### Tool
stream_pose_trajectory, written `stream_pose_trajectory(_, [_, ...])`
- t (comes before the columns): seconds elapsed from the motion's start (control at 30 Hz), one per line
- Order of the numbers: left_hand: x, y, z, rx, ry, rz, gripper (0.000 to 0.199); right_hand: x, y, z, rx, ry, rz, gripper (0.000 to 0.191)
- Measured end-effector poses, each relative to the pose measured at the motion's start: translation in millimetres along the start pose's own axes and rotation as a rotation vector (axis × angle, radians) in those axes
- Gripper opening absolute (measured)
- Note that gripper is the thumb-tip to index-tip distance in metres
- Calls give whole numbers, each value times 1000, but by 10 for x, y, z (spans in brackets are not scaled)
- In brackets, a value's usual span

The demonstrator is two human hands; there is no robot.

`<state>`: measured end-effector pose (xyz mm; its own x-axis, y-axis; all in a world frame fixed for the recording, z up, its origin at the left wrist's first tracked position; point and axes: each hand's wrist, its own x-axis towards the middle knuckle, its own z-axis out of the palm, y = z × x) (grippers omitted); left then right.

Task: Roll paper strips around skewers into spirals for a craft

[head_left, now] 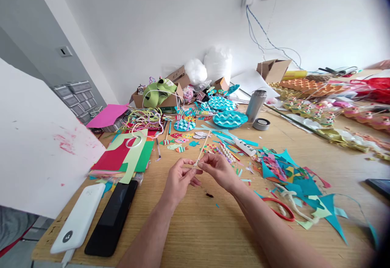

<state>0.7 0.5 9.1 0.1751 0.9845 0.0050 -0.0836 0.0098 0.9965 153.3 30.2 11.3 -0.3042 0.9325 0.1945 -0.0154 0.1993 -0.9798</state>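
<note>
A thin wooden stick [203,147] slants up and away over the middle of the table. At its lower end sits a small whitish bit, perhaps string or glue, too small to make out. My left hand [179,178] pinches that lower end between thumb and fingers. Close against it, my right hand [219,171] also has its fingertips closed on the same end. Just beyond my hands lie decorated paper fish [182,140] and a string of pale beads [227,153]. Below them is a small dark scrap [209,195] on the wood.
Paper scraps [304,186] and red-handled scissors [278,209] lie right; a glue bottle [245,147] and steel flask [256,105] stand beyond. Left are coloured sheets [114,158], a black phone [111,223] and a white power bank [78,217]. Blue wavy discs [230,119] sit behind.
</note>
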Motion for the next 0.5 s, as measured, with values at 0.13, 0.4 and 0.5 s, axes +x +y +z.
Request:
stream_pose_trajectory(0.13, [-3,1,-5,20,16,29,31,-5,-26,5,-61,-18,-30,22])
stream_pose_trajectory(0.4, [-13,54,-22,-217,-58,-129,29,-4,8,-19,-83,-21,-56,18])
stream_pose_trajectory(0.5, [-10,50,-14,-259,-97,-170,30,-5,2,-16,-94,-3,-44,18])
